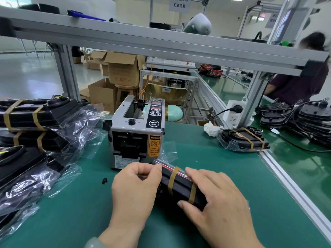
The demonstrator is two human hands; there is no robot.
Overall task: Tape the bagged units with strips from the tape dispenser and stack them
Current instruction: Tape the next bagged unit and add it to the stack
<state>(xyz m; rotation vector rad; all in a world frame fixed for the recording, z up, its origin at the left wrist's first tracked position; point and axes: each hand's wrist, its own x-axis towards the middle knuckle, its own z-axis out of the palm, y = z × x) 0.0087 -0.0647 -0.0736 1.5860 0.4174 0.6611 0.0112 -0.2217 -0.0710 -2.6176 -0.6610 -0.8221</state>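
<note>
Before the tape dispenser (136, 135) — black bagged unit (180, 189), tan-banded

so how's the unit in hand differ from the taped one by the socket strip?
The held unit is tilted, gripped by the left hand and right hand; the other unit, by the socket strip, lies flat on the mat, untouched. The held unit sits before the tape dispenser; the other is far right. Both: black, clear-bagged, two tan strips.

Your left hand (136, 185) pinches the bagged unit (180, 188) with curled fingers, and your right hand (215, 197), just beside it, clasps the other end.
</note>
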